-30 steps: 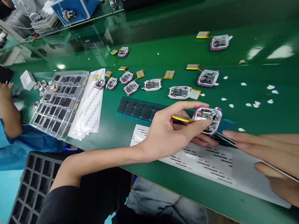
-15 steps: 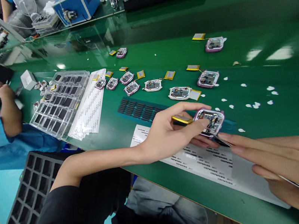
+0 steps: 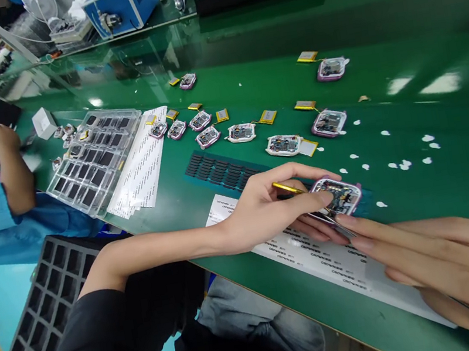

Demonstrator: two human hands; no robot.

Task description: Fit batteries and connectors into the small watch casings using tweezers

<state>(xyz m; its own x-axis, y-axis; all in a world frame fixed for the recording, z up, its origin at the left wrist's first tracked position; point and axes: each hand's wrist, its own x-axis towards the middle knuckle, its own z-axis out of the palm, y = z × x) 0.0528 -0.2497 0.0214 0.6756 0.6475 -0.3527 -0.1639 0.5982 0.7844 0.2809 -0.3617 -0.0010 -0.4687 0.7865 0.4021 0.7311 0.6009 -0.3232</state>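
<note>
Left hand (image 3: 266, 209) pinches pink-rimmed open watch case (image 3: 339, 195), circuitry exposed.

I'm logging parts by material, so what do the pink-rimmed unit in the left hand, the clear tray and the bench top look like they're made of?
Pink-rimmed unit: likely moulded plastic frame, matte, around a bare circuit board with small components.
Clear tray: thin see-through plastic with formed pockets and glossy highlights.
Bench top: smooth green surface, glossy enough to mirror lights; material unclear.

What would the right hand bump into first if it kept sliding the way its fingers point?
Probably the open pink-rimmed device held by the left hand; the right hand points up-left at it, tweezer tips nearly touching. Depth is hard to judge.
</note>
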